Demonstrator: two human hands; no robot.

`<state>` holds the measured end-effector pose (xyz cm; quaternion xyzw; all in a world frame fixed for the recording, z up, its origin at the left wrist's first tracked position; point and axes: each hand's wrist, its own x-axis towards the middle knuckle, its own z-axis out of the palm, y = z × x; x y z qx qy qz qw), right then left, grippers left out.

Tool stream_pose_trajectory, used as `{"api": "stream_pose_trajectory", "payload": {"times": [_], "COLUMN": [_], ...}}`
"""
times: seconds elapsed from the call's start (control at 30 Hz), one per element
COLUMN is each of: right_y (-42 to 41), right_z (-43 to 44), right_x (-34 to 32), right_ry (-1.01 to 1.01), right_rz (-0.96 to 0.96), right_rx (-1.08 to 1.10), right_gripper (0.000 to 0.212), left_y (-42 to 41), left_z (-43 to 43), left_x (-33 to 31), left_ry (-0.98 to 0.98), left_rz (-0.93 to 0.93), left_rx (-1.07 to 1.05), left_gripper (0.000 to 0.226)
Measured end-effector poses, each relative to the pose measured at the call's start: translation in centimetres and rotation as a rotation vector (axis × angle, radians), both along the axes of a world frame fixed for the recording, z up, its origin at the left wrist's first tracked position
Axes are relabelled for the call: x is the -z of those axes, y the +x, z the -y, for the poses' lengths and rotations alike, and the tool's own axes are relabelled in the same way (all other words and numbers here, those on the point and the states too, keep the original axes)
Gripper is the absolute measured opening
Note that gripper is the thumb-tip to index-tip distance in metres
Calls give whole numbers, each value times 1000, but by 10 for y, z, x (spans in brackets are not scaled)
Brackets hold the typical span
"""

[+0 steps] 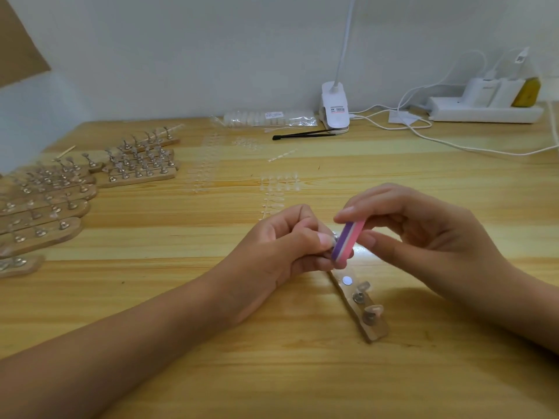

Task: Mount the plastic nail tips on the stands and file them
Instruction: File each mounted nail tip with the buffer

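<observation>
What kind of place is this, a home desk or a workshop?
Probably a small workbench for making press-on nails, at home or in a studio. It shows many wooden strips with metal nail stands, a bag of clear nail tips, and a clip-on desk lamp.

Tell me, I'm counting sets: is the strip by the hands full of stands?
Not full: the wooden strip carries two stands, one white spot sits bare; its far end is hidden.

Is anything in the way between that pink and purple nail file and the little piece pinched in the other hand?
Nothing visible. The right hand pinches the nail file right up against the fingertips of the left hand, where the little piece is gripped. That piece is mostly hidden behind the file and fingers.
</observation>
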<state>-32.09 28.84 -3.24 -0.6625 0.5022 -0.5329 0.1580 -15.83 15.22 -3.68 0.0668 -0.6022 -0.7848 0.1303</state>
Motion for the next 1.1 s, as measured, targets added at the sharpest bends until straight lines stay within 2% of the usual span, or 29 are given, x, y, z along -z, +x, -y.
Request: {"api": "stream_pose_trajectory", "payload": {"times": [0.1,0.23,0.4,0.57,0.7,0.83,0.97,1.03,1.1], "right_y": [6,-1,2,-9,-7,-14,-4,-6,-14], "right_z": [0,2,0,3,1,-1,0,3,4], "right_x": [0,-1,-1,-5,-8,-13,-7,-5,-8], "right_ry": [-25,-41,-46,-60,-37,20,77,49,18], "right_rz": [-86,-81,-146,-42,-35,65,-17,42,184], "right_rx": [-37,20,-29,34,-57,-76,-191,-101,35], "right_gripper": [20,18,21,21,20,17,19,17,19], "left_y": [1,-1,1,-1,0,0,0,0,0], "left_z": [-1,0,-1,1,1,-1,-1,-1,0], "left_x": [-1,-1,-1,0,0,-1,-2,-2,0], "left_ry": [0,9,-14,10,8,-9,1,9,3], "left_rz": [-10,11,15,12,7,9,5,0,-4], "left_rx": [14,-25,5,-11,-4,17,21,16,21], "left_gripper": [23,24,20,16,16,15,16,17,17]}}
